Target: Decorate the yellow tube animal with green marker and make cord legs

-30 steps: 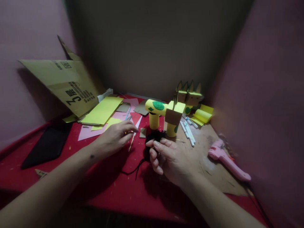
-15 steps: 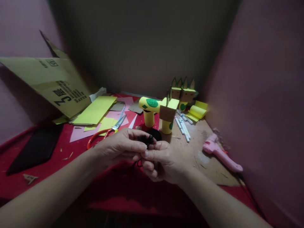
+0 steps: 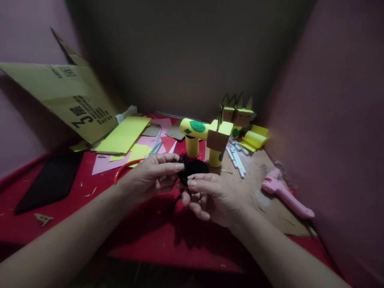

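Observation:
My left hand (image 3: 156, 174) pinches a bunch of black yarn (image 3: 181, 170) between thumb and fingers. Close to its right, my right hand (image 3: 210, 196) has thumb and forefinger pressed together on the same dark strands, its other fingers curled loosely below. A thin black loop hangs under the hands. Just behind them lies a round black object (image 3: 196, 167). Beyond it stands a yellow paper-tube animal (image 3: 195, 130) with green patches and a brown cardboard head.
Red-handled scissors (image 3: 127, 164) lie behind my left forearm, near yellow sheets (image 3: 124, 134) and a cardboard box (image 3: 81, 104). White markers (image 3: 236, 162) and a pink glue gun (image 3: 286, 196) are on the right. A black slab (image 3: 51, 180) lies left.
My hands have moved a little apart, with black strands showing between them. The whole view has shifted slightly, so the table things appear farther right.

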{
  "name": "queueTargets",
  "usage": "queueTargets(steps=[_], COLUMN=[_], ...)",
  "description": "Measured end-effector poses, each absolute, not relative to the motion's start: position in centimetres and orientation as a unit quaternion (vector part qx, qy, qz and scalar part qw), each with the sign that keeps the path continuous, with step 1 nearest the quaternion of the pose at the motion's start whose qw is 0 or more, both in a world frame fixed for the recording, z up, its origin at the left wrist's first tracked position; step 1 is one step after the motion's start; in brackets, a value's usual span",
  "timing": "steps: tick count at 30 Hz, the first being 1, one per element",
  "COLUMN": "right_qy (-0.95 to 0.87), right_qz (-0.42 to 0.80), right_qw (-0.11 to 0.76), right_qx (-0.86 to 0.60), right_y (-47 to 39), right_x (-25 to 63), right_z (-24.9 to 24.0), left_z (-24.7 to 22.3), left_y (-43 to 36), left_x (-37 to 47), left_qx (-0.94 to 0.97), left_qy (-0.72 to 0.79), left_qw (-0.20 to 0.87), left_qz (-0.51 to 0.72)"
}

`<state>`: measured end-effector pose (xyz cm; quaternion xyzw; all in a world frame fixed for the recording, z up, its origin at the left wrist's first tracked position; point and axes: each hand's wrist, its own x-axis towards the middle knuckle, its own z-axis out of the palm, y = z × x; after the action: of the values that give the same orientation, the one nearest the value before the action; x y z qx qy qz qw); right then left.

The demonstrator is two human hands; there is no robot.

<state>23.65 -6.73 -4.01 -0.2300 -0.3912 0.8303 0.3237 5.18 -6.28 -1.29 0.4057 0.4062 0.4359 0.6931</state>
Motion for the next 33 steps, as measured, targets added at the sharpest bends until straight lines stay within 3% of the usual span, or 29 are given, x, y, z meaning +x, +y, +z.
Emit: queueTargets(steps=[5,9,12,15,17,28,33], right_qy=[-0.394,-0.408,-0.420,-0.428,-0.433,-0.426,-0.438], right_qz=[0.796,0.768,0.761,0.761,0.761,0.759,0.733], right_qw=[0.346,0.366,0.367,0.364,0.359,0.355,0.373], right_qx=[-0.303,-0.331,-0.331,-0.326,-0.322,-0.341,-0.363], right_y=[-6.9,-7.2,-7.4,-7.4,-7.3,-7.2,-7.3], right_x=[23.6,23.5,23.4,23.4,23.5,23.7,23.5], right_z=[-3.6,-3.2,-3.2,-3.3,-3.3,-2.8,-2.9], left_z=[-0.7,0.5,0.8,0.1,-0.4,-1.3,-1.8], left_y=[-6.4,-8.2,-9.6,-9.8,-9.3,-8.2,-8.5], left_x=[4.5,4.0,4.3,4.9,5.1,3.9,3.6], left_qx=[0.416,0.500,0.700,0.827,0.841,0.851,0.841], left_qy=[0.476,0.489,0.447,0.408,0.416,0.402,0.404], left_qw=[0.591,0.352,0.230,0.193,0.185,0.106,0.141], left_qz=[0.500,0.623,0.507,0.335,0.292,0.320,0.332])
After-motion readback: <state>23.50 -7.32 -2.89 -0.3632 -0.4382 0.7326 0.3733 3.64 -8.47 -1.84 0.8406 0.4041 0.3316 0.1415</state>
